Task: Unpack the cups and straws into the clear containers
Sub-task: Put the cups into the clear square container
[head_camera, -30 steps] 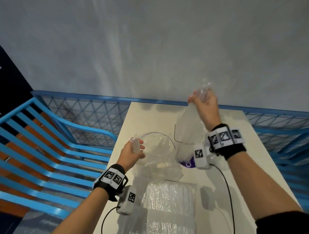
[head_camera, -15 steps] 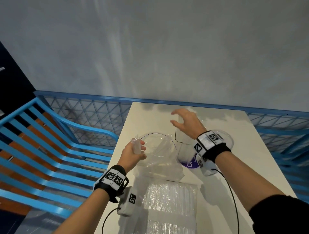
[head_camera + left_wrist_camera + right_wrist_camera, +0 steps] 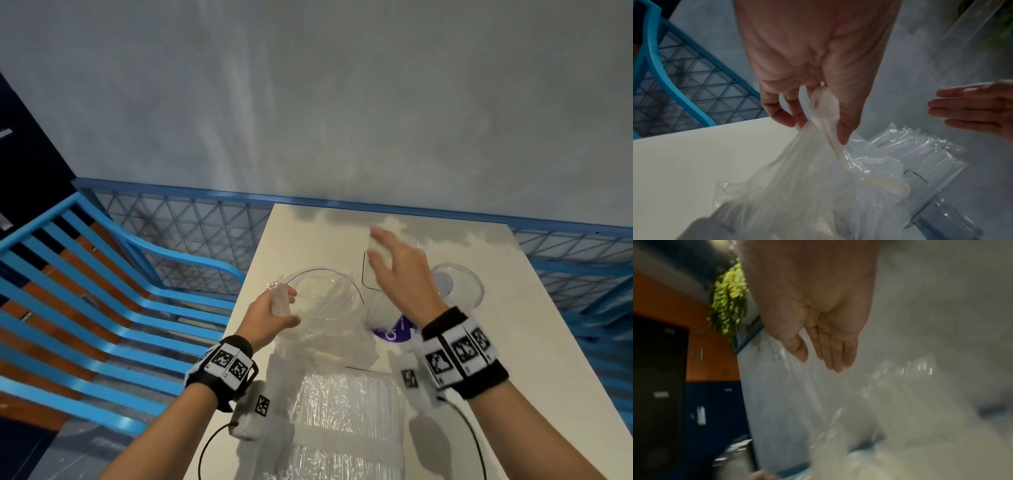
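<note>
Gripping the bunched neck of a clear plastic bag [image 3: 818, 186] between curled fingers and thumb, the left hand [image 3: 270, 317] at the table's left edge, bag trailing down over the white table [image 3: 534, 349]. Held above the table with nothing in it, the right hand [image 3: 400, 277], fingers straight and close together, thumb apart; same flat palm [image 3: 818, 318] seen from the right wrist, all else there smeared by blur. Partly hidden behind that hand, a rectangular clear container [image 3: 364, 274], only its dark-lined rim and near corner traceable, contents not readable. Lying beside it, under the wrist, a stack of clear cups [image 3: 387, 318] with a purple label at the base, number of cups impossible to count. Just right of that, a round clear container [image 3: 474, 289], seemingly holding something pale, too faint to name. Left of the cups, a round clear bowl-like rim [image 3: 322, 274], draped by the bag, inside obscured by crumpled film. Nearest the body, a wrapped pack of clear straws [image 3: 346, 421], cut off by the lower frame edge. Beyond the table, a blue mesh railing [image 3: 191, 219] and grey wall.
</note>
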{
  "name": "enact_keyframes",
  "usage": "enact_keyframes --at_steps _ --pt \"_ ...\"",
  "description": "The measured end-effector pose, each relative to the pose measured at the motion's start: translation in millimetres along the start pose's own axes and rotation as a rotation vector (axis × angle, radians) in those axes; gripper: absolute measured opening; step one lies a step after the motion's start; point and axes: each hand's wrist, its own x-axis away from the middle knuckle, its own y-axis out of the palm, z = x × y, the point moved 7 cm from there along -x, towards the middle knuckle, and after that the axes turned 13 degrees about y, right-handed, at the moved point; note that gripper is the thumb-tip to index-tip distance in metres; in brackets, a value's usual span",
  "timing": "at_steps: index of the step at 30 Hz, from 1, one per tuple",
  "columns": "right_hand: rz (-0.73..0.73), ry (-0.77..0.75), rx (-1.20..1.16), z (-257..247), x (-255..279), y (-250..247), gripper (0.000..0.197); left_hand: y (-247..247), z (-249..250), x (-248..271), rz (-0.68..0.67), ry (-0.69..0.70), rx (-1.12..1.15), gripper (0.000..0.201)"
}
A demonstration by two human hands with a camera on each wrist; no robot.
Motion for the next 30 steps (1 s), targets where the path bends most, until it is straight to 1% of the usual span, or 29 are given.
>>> enact_keyframes --at_steps 1,2,3,4,5,7,8,9,10,11,12,13,14,15,17,20,21,22,23,25,26,27,28,30 --pt "-0.133 0.045 -0.059 3 10 15 0.063 -2 -2 0 -0.003 0.001 -0.010 0.041" --pt "-0.260 0.098 -0.055 10 18 33 0.078 -3 -4 1 -0.002 0.001 -0.019 0.042" --pt "-0.349 0.150 -0.044 19 23 51 0.093 -5 -5 1 0.001 0.001 -0.023 0.042" --pt "-0.392 0.199 -0.083 29 23 66 0.103 -6 -6 1 0.001 -0.003 -0.023 0.043" --pt "-0.402 0.251 -0.195 38 21 79 0.109 -6 -7 1 -0.004 -0.011 -0.017 0.043" --pt "-0.393 0.357 -0.489 52 15 99 0.108 -5 -7 3 -0.017 -0.027 0.007 0.044" --pt "-0.396 0.386 -0.560 57 12 109 0.104 -3 -5 4 -0.026 -0.032 0.015 0.046" --pt "-0.421 0.389 -0.571 59 11 118 0.100 -1 -3 4 -0.034 -0.028 0.014 0.049" --pt "-0.482 0.375 -0.576 58 11 129 0.095 1 -1 4 -0.038 -0.016 0.006 0.053" --pt "-0.577 0.336 -0.591 54 13 140 0.092 4 3 3 -0.042 0.006 0.002 0.059" --pt "-0.678 0.282 -0.590 48 17 150 0.089 8 6 2 -0.049 0.027 0.011 0.063" --pt "-0.745 0.223 -0.585 42 22 158 0.088 11 9 1 -0.054 0.039 0.033 0.068" --pt "-0.756 0.191 -0.571 41 22 164 0.086 13 11 1 -0.055 0.044 0.060 0.072" --pt "-0.732 0.195 -0.573 43 21 167 0.084 13 13 0 -0.048 0.045 0.089 0.076" --pt "-0.629 0.221 -0.622 48 15 164 0.073 7 13 1 -0.016 0.042 0.135 0.078" --pt "-0.421 0.240 -0.582 59 2 148 0.038 -2 13 6 -0.006 0.028 0.168 0.076" --pt "-0.377 0.250 -0.564 63 -2 143 0.030 -2 12 7 -0.009 0.023 0.169 0.074" --pt "-0.367 0.247 -0.546 61 -4 139 0.027 -2 11 8 -0.008 0.016 0.174 0.071" --pt "-0.380 0.218 -0.525 58 -4 138 0.029 -1 10 9 -0.006 0.005 0.194 0.070" --pt "-0.462 0.136 -0.467 44 0 143 0.044 4 12 9 -0.018 -0.014 0.253 0.070" --pt "-0.495 0.132 -0.454 38 3 145 0.050 7 13 8 -0.038 -0.019 0.272 0.072" --pt "-0.508 0.133 -0.476 35 5 148 0.052 9 14 7 -0.058 -0.025 0.282 0.073" --pt "-0.479 0.149 -0.485 34 4 146 0.048 10 16 7 -0.076 -0.033 0.291 0.073" --pt "-0.374 0.183 -0.525 35 -2 136 0.031 11 19 6 -0.097 -0.044 0.305 0.073"
